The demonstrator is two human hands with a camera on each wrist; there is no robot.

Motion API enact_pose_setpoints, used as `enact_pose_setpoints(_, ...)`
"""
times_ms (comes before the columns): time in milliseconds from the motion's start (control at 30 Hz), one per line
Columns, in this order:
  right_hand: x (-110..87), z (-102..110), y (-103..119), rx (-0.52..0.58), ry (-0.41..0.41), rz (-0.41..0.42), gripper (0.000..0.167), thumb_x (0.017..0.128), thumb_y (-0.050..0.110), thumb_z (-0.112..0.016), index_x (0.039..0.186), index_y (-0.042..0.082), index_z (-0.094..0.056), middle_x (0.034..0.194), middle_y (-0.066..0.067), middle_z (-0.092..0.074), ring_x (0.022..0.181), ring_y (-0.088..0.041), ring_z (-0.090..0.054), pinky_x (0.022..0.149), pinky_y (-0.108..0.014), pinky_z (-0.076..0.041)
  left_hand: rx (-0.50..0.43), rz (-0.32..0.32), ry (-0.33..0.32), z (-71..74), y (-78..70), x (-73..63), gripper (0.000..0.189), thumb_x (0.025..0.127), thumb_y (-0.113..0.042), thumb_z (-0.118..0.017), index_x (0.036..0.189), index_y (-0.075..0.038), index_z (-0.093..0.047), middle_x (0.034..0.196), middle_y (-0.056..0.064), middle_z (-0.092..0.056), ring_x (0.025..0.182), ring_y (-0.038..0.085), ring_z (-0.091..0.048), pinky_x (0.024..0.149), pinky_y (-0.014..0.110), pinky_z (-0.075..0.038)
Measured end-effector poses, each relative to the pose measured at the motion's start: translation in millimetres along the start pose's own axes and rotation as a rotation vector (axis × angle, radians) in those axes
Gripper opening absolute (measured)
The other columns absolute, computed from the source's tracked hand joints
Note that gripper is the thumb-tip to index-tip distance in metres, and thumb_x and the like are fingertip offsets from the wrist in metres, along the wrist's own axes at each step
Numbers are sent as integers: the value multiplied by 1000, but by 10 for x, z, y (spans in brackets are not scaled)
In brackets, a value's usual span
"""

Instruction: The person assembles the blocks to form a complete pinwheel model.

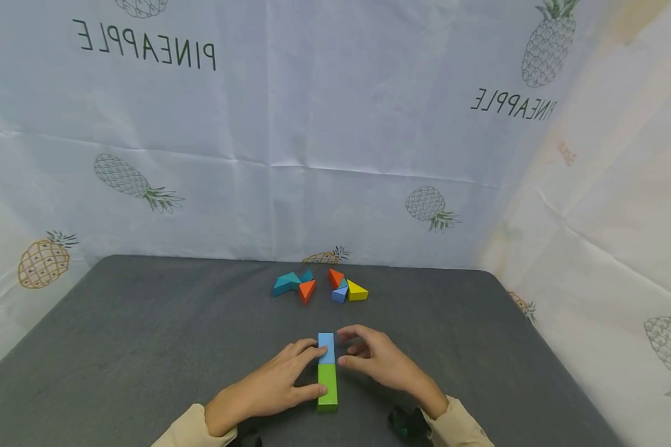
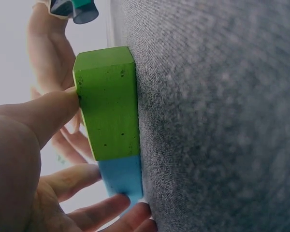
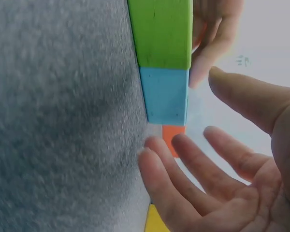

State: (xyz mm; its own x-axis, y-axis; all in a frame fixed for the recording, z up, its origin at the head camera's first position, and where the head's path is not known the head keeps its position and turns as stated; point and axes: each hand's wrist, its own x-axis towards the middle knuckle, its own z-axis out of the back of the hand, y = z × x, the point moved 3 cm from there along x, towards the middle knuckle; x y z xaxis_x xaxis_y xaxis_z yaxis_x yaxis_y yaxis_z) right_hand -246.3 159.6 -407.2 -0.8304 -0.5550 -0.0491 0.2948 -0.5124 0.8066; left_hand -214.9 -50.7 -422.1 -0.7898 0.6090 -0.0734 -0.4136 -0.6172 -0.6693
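Observation:
A green block (image 1: 327, 386) and a light blue block (image 1: 326, 343) lie end to end in a line on the dark table. My left hand (image 1: 271, 386) is at their left side. Its thumb touches the green block and its fingers touch the light blue block, without curling round either. On the other side, my right hand (image 1: 388, 363) hovers beside the light blue block, apart from it. In the right wrist view, the right fingers (image 3: 193, 159) are spread and loosely bent, with nothing held.
Farther back on the grey table (image 1: 173, 316) sit small blocks in two groups. Teal pieces (image 1: 286, 283) and an orange triangle (image 1: 307, 290) make up the left one. A yellow triangle (image 1: 357, 290), a blue piece (image 1: 339, 294) and another orange triangle (image 1: 335, 279) are in the right one.

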Motion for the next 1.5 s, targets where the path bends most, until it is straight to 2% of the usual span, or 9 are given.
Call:
enact_pose_setpoints(133, 41, 35, -8, -52, -44, 37, 46, 96, 25, -67, 134, 1, -56, 131, -17, -62, 109, -30, -66, 87, -39, -55, 3, 2, -4, 0, -1, -6, 73, 93, -58, -60, 150, -16, -43, 153, 13, -38, 138, 35, -41, 103, 60, -42)
enact_pose_setpoints(433, 193, 118, -52, -109, -146, 58, 42, 95, 23, -68, 130, 1, -59, 130, -15, -63, 111, -32, -65, 92, -48, -54, -3, 3, -2, -13, 4, -10, 73, 93, -58, -59, 150, -16, -43, 153, 14, -39, 138, 35, -41, 103, 60, -42)
enact_pose_setpoints(733, 326, 160, -70, -122, -177, 93, 42, 96, 20, -67, 132, 0, -59, 130, -16, -62, 113, -33, -64, 95, -48, -53, -6, 2, -5, -4, 5, -18, 73, 93, -59, -59, 150, -16, -43, 153, 13, -38, 138, 35, -41, 103, 60, -43)
enact_pose_setpoints(967, 448, 184, -97, -124, -223, 71, 40, 95, 21, -69, 130, 4, -61, 130, -15, -63, 113, -33, -65, 94, -48, -53, -7, 1, -5, -6, 3, -15, 73, 93, -59, -59, 150, -16, -43, 152, 14, -39, 138, 35, -41, 102, 60, -43)
enact_pose_setpoints(1267, 573, 222, -126, -181, -287, 99, 35, 92, 12, -71, 124, 1, -63, 123, -17, -63, 110, -35, -63, 93, -49, -53, 1, 2, -11, -7, 2, -13, 74, 93, -60, -59, 150, -16, -43, 153, 13, -38, 139, 35, -40, 103, 60, -42)
enact_pose_setpoints(1500, 680, 294, -173, -195, -329, 85, 33, 91, 9, -72, 122, 1, -65, 116, -19, -62, 108, -34, -64, 90, -47, -55, -4, -4, -14, -2, 5, 4, 74, 92, -60, -59, 150, -16, -43, 152, 12, -38, 139, 34, -40, 103, 58, -43)
